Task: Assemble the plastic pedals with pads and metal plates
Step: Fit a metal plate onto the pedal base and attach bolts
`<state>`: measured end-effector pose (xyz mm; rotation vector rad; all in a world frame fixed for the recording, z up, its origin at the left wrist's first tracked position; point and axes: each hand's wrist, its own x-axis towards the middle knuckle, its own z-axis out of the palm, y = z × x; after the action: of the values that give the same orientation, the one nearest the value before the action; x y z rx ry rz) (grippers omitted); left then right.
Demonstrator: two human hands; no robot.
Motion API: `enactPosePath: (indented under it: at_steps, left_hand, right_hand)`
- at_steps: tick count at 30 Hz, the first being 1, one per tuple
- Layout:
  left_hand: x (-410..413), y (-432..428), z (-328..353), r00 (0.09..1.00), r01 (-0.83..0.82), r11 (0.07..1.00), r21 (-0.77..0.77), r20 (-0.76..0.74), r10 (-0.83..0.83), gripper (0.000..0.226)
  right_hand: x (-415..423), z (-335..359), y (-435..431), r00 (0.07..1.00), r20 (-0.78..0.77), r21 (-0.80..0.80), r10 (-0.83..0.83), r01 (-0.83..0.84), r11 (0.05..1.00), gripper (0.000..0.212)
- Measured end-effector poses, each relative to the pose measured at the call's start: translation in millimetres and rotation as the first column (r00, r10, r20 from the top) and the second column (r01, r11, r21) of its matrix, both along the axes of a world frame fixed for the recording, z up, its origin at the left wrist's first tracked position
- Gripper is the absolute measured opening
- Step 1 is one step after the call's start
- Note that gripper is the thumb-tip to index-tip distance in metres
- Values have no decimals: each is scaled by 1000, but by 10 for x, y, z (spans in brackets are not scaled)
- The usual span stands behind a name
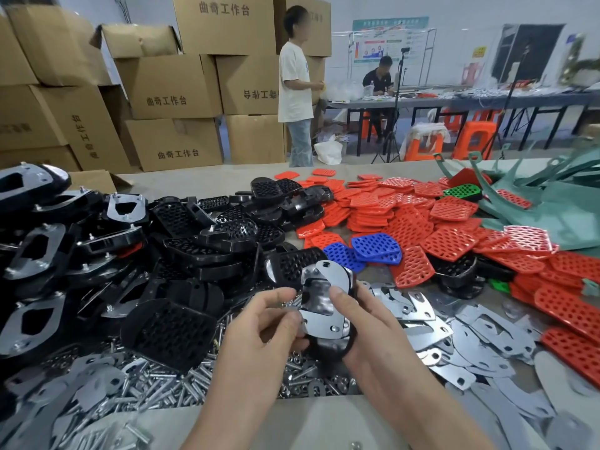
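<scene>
I hold a black plastic pedal upright above the table, with a shiny metal plate lying against its face. My right hand grips the pedal from the right, thumb pressed on the plate. My left hand pinches at the plate's left edge; what sits between its fingertips is too small to tell. Loose black pedals pile up at the left. Red pads and two blue pads cover the right side. Loose metal plates lie at the right.
Bolts and nuts fill a heap under my hands. Green straps lie at the far right. Cardboard boxes stack behind the table. One person stands and another sits at a far table, near orange stools.
</scene>
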<state>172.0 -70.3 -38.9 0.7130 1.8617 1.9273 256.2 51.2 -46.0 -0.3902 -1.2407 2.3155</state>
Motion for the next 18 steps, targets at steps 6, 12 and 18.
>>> enactPosePath:
  at_steps: [6,12,18]
  left_hand:
    - [25,43,-26,990,-20,999,34,138,15,16]
    - [7,39,-50,994,-30,998,-50,103,35,10]
    - [0,-11,-25,998,51,997,-51,-26,-52,27]
  right_hand:
    - [-3,-11,-6,1000,-13,28,-21,22,999,28]
    - [3,-12,17,1000,-22,43,-15,16,999,27]
    - [14,1,34,999,-38,-49,-3,1,999,26]
